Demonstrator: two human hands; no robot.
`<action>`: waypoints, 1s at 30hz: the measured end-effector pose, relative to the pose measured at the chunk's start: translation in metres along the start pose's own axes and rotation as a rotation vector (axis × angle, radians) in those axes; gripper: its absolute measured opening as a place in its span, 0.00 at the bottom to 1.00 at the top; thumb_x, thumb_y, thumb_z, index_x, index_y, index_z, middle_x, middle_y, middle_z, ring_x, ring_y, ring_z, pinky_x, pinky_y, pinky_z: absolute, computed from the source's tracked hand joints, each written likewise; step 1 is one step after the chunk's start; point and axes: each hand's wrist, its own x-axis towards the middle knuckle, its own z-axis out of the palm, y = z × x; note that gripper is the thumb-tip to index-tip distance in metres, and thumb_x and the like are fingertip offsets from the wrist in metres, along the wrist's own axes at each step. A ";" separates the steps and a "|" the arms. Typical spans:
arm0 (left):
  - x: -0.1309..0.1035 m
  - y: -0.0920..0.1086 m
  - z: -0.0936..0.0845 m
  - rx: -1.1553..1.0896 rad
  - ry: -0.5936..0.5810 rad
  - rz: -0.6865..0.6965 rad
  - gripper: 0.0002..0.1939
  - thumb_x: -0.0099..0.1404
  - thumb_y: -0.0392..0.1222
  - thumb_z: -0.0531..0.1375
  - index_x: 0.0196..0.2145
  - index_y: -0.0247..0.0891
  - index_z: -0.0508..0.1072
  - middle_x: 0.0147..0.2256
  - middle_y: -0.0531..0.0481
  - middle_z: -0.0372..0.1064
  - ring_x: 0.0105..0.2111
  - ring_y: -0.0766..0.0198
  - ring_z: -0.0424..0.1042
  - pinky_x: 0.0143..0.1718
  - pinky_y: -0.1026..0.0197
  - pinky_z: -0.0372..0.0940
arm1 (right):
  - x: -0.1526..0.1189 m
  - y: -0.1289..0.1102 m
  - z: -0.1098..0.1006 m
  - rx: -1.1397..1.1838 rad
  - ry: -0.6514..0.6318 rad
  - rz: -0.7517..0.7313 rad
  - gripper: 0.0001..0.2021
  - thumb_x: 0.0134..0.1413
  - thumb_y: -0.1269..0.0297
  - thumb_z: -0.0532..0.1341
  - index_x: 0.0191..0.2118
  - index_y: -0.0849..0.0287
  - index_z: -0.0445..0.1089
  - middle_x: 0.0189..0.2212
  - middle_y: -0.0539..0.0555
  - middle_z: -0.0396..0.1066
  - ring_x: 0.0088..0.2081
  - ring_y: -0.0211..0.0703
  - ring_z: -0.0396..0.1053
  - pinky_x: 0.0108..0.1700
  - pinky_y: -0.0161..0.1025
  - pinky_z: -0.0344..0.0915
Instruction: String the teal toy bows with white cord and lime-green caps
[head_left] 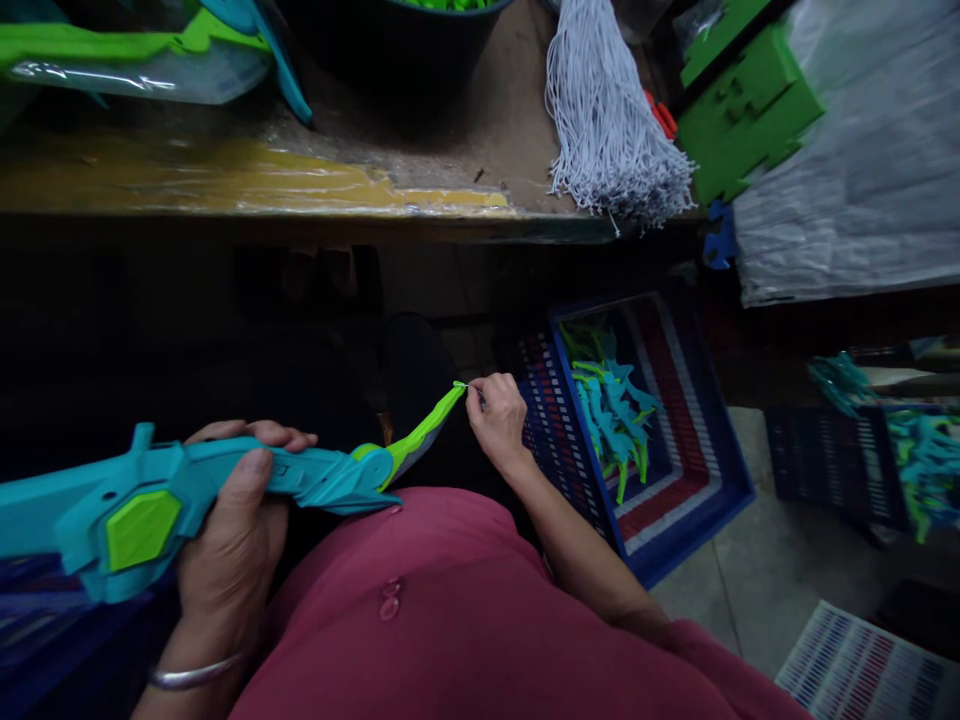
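Note:
My left hand [244,500] is wrapped round a teal plastic toy [315,475], probably a toy bow, with a lime hexagon on its side. From its jointed right end a curved lime arm [424,430] reaches up and to the right. Just off that arm's tip, my right hand [496,415] is closed in a pinch on a thin pale string [468,386] that meets the tip. Most of the string is hidden by the fingers. The toy's left end runs out of the picture.
A bundle of white strings [607,120] lies at the bench edge [315,190], near a dark tub [397,50] and green plastic pieces [757,115]. A blue basket [679,540] with teal and lime parts stands on the floor at my right. Another basket [829,465] is farther right.

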 end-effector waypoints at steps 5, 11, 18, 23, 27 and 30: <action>0.001 -0.003 -0.004 0.002 0.006 0.002 0.20 0.57 0.36 0.73 0.44 0.40 0.72 0.37 0.53 0.73 0.36 0.62 0.73 0.51 0.53 0.73 | -0.001 0.000 0.000 -0.021 -0.017 -0.006 0.11 0.67 0.70 0.54 0.35 0.56 0.72 0.33 0.56 0.72 0.40 0.50 0.66 0.42 0.45 0.63; 0.001 -0.003 -0.006 -0.014 -0.029 0.012 0.19 0.57 0.35 0.72 0.44 0.40 0.72 0.36 0.53 0.72 0.36 0.63 0.73 0.50 0.53 0.73 | -0.001 -0.002 0.001 0.002 -0.033 0.008 0.11 0.67 0.69 0.55 0.35 0.56 0.73 0.33 0.56 0.73 0.40 0.50 0.66 0.43 0.44 0.63; -0.002 -0.001 -0.005 -0.005 -0.112 0.035 0.17 0.56 0.36 0.72 0.42 0.42 0.73 0.34 0.54 0.74 0.36 0.61 0.74 0.49 0.53 0.74 | 0.002 -0.004 0.003 0.077 -0.077 0.072 0.09 0.67 0.65 0.57 0.45 0.57 0.75 0.42 0.58 0.74 0.46 0.52 0.69 0.48 0.45 0.67; -0.001 -0.002 -0.006 -0.015 -0.125 0.018 0.19 0.54 0.37 0.74 0.41 0.40 0.74 0.34 0.51 0.75 0.35 0.59 0.76 0.47 0.51 0.75 | 0.005 0.002 0.004 0.188 -0.145 0.088 0.11 0.65 0.68 0.55 0.43 0.56 0.75 0.43 0.56 0.75 0.44 0.46 0.73 0.48 0.41 0.69; 0.000 -0.001 -0.004 -0.037 -0.176 0.019 0.17 0.55 0.36 0.73 0.40 0.40 0.75 0.34 0.52 0.75 0.34 0.60 0.76 0.46 0.52 0.77 | 0.010 0.005 0.004 0.254 -0.197 0.089 0.09 0.61 0.69 0.56 0.38 0.56 0.75 0.38 0.53 0.76 0.35 0.41 0.73 0.40 0.37 0.69; 0.000 -0.001 -0.002 -0.051 -0.197 0.020 0.16 0.56 0.36 0.73 0.41 0.41 0.75 0.34 0.51 0.76 0.34 0.60 0.76 0.46 0.52 0.77 | 0.011 0.006 0.004 0.261 -0.208 0.105 0.07 0.58 0.69 0.57 0.34 0.56 0.73 0.34 0.52 0.73 0.28 0.38 0.69 0.35 0.36 0.66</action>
